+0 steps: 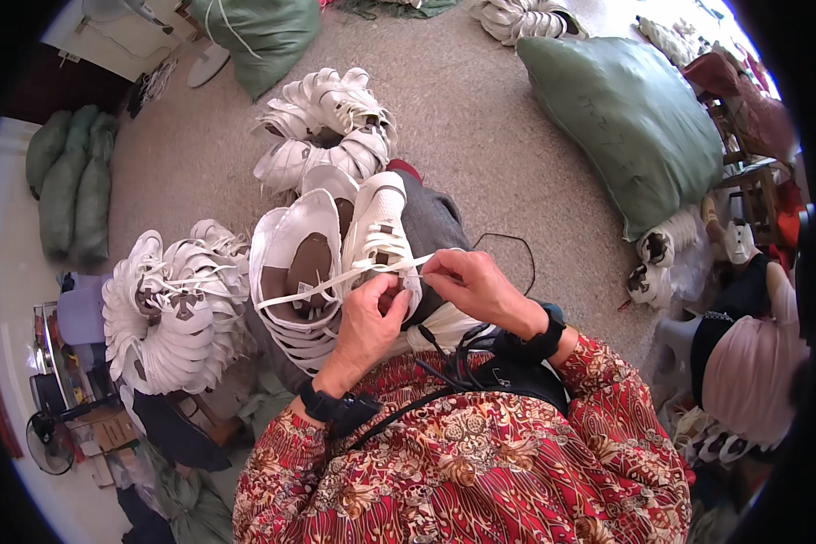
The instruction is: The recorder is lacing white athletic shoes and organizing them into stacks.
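One white shoe top (383,204) is near the middle of the frame, its toe pointing up. A flat white lace (290,297) runs across it. The right hand (476,286) has its thumb and first finger pressed together on the lace. The left hand (369,313) is curled nearly closed beside the lace, but I cannot tell if it pinches it.

The shoe top looks light and soft, so it may bend and squash. The sides by the lace holes look like a good place to hold it. The lace looks thin and floppy, so it is best held near its tip.

Just left of it is one pile of open white shoe tops (272,245), too tightly packed to count. I count three rings of shoe tops: one above (286,159), one at the left (177,340) and one at the top right (517,23). There are two big green sacks, one upper right (626,127) and one upper left (267,45). Three thin green bundles (56,213) stand at the far left, and one black fan (50,444) is at the lower left.
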The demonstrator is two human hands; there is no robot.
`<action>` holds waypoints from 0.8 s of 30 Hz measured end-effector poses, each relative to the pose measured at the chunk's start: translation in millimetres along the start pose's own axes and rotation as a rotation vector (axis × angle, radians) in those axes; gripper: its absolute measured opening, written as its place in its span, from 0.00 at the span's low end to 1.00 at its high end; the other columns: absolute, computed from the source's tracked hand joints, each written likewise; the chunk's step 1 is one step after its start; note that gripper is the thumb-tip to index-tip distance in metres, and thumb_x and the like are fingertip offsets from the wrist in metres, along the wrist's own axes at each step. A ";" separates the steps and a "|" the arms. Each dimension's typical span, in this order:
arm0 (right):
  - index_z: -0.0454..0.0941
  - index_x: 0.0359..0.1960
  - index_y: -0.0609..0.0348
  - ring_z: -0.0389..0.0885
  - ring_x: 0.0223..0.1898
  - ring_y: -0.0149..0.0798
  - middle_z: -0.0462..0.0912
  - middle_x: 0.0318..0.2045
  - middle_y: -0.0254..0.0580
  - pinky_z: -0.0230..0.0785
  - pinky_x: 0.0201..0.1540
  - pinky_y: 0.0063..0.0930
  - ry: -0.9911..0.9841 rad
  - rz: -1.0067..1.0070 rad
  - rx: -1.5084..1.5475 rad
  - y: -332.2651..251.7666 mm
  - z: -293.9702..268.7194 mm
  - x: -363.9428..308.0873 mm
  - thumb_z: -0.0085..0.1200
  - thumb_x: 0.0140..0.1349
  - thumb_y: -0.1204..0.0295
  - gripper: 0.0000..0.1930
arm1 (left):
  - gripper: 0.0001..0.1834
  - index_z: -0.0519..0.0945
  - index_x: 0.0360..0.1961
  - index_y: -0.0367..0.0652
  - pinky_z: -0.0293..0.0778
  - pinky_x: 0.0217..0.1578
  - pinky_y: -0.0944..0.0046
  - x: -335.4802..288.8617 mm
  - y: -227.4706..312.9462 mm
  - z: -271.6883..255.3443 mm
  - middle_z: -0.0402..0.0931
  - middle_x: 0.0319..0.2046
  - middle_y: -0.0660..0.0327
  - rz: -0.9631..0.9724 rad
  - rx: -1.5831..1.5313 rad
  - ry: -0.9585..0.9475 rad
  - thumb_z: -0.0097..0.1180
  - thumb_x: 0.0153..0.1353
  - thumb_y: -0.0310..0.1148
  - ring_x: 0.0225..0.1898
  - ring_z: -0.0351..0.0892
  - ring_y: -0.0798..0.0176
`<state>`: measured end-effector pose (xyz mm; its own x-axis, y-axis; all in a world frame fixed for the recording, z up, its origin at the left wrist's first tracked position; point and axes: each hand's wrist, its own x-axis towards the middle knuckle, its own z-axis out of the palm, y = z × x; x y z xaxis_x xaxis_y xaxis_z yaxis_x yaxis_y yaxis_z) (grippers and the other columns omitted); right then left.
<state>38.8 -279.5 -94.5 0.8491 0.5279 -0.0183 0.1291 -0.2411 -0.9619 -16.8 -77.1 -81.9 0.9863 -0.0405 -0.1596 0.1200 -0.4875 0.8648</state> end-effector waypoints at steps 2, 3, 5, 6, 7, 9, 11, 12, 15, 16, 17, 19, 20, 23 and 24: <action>0.80 0.38 0.64 0.78 0.25 0.31 0.80 0.23 0.40 0.69 0.29 0.28 0.016 -0.035 -0.068 3.1 5.5 2.4 0.56 0.65 0.74 0.06 | 0.10 0.80 0.38 0.31 0.76 0.29 0.63 1.1 0.2 0.4 0.82 0.26 0.53 -0.003 -0.012 -0.004 0.61 0.64 0.30 0.25 0.83 0.63; 0.80 0.37 0.64 0.80 0.27 0.42 0.81 0.24 0.46 0.71 0.31 0.34 0.020 -0.049 -0.093 3.3 7.6 2.8 0.56 0.63 0.74 0.06 | 0.10 0.80 0.38 0.31 0.76 0.29 0.63 1.2 0.5 0.5 0.82 0.26 0.53 -0.005 -0.022 -0.009 0.61 0.64 0.29 0.25 0.83 0.63; 0.79 0.35 0.64 0.82 0.29 0.54 0.81 0.25 0.52 0.73 0.34 0.41 0.023 -0.066 -0.118 5.1 10.3 3.8 0.55 0.61 0.73 0.06 | 0.09 0.80 0.38 0.31 0.76 0.29 0.63 1.2 1.3 -0.6 0.82 0.26 0.53 -0.006 -0.029 -0.006 0.61 0.64 0.29 0.26 0.83 0.64; 0.79 0.36 0.64 0.82 0.28 0.50 0.81 0.25 0.50 0.72 0.33 0.39 0.025 -0.114 -0.139 6.4 11.0 4.1 0.56 0.62 0.74 0.05 | 0.09 0.80 0.38 0.31 0.77 0.29 0.63 1.1 1.6 -1.0 0.82 0.26 0.53 -0.007 -0.035 -0.006 0.61 0.64 0.29 0.26 0.83 0.64; 0.79 0.36 0.64 0.81 0.28 0.47 0.81 0.25 0.48 0.71 0.32 0.37 0.027 -0.162 -0.161 7.5 11.5 3.9 0.56 0.62 0.75 0.05 | 0.09 0.80 0.38 0.31 0.77 0.29 0.63 1.1 1.4 -1.1 0.82 0.26 0.53 -0.005 -0.037 -0.006 0.61 0.64 0.29 0.26 0.83 0.64; 0.79 0.35 0.63 0.81 0.28 0.49 0.80 0.25 0.49 0.71 0.32 0.38 0.012 -0.187 -0.208 11.5 12.8 1.9 0.56 0.62 0.76 0.04 | 0.09 0.80 0.39 0.31 0.77 0.30 0.63 1.2 0.3 -1.3 0.83 0.27 0.53 -0.003 -0.034 -0.016 0.60 0.65 0.29 0.27 0.83 0.65; 0.78 0.34 0.63 0.80 0.28 0.51 0.80 0.25 0.49 0.71 0.32 0.40 -0.006 -0.214 -0.253 11.1 12.8 1.2 0.55 0.62 0.76 0.03 | 0.09 0.80 0.39 0.31 0.77 0.30 0.63 0.9 -0.2 -0.8 0.83 0.27 0.53 0.000 -0.038 -0.016 0.61 0.64 0.29 0.27 0.84 0.64; 0.77 0.33 0.63 0.80 0.29 0.53 0.79 0.25 0.50 0.71 0.32 0.42 0.006 -0.228 -0.263 10.1 12.5 1.4 0.55 0.62 0.76 0.03 | 0.10 0.80 0.38 0.31 0.77 0.29 0.63 0.7 -0.4 -0.6 0.83 0.27 0.52 0.002 -0.041 -0.017 0.62 0.63 0.29 0.27 0.84 0.63; 0.75 0.31 0.63 0.80 0.30 0.57 0.79 0.25 0.53 0.71 0.33 0.46 0.003 -0.243 -0.346 2.5 10.1 4.1 0.54 0.61 0.75 0.04 | 0.08 0.80 0.41 0.32 0.78 0.33 0.57 -0.5 -1.9 0.7 0.82 0.31 0.48 0.064 -0.012 -0.033 0.58 0.64 0.27 0.30 0.84 0.52; 0.74 0.30 0.64 0.81 0.31 0.59 0.80 0.25 0.54 0.71 0.33 0.49 -0.010 -0.243 -0.414 -1.3 9.7 5.5 0.53 0.60 0.75 0.05 | 0.08 0.80 0.41 0.32 0.78 0.33 0.57 -1.5 -0.9 0.3 0.82 0.31 0.48 0.066 -0.012 -0.030 0.58 0.64 0.27 0.30 0.84 0.52; 0.74 0.30 0.64 0.81 0.31 0.59 0.80 0.25 0.54 0.71 0.33 0.49 -0.011 -0.247 -0.416 -3.7 9.9 7.2 0.53 0.60 0.75 0.05 | 0.08 0.79 0.42 0.32 0.77 0.35 0.54 -2.7 0.4 -0.1 0.81 0.33 0.45 0.173 0.065 0.000 0.55 0.64 0.25 0.33 0.83 0.46; 0.73 0.28 0.64 0.81 0.30 0.59 0.79 0.24 0.55 0.71 0.32 0.50 -0.032 -0.313 -0.542 -7.8 10.3 10.1 0.53 0.59 0.75 0.05 | 0.09 0.79 0.44 0.32 0.76 0.38 0.50 -2.8 0.1 -0.4 0.80 0.34 0.43 0.283 0.141 0.032 0.52 0.65 0.24 0.36 0.81 0.39; 0.73 0.28 0.64 0.81 0.30 0.59 0.79 0.24 0.55 0.71 0.32 0.50 -0.032 -0.314 -0.546 -8.4 10.5 10.6 0.53 0.59 0.75 0.05 | 0.10 0.78 0.45 0.32 0.75 0.40 0.48 -1.7 -3.0 0.0 0.80 0.35 0.42 0.275 0.126 0.019 0.50 0.65 0.23 0.38 0.80 0.37; 0.73 0.28 0.63 0.80 0.28 0.59 0.79 0.24 0.55 0.70 0.31 0.51 -0.034 -0.316 -0.528 -5.3 12.2 12.8 0.53 0.60 0.74 0.06 | 0.10 0.77 0.46 0.32 0.74 0.41 0.47 1.6 -4.2 1.9 0.79 0.36 0.41 0.274 0.120 0.009 0.48 0.65 0.23 0.40 0.79 0.36; 0.73 0.28 0.63 0.80 0.27 0.59 0.79 0.24 0.55 0.70 0.30 0.51 -0.028 -0.309 -0.465 -1.5 11.1 15.5 0.53 0.60 0.74 0.06 | 0.10 0.78 0.45 0.33 0.75 0.40 0.48 3.2 -4.1 2.5 0.80 0.36 0.42 0.279 0.129 0.006 0.49 0.65 0.23 0.40 0.79 0.36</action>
<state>46.0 -262.0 -96.3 0.7224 0.6514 0.2322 0.5881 -0.4019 -0.7019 -14.4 -77.4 -87.1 0.9798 -0.1836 0.0787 -0.1708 -0.5654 0.8070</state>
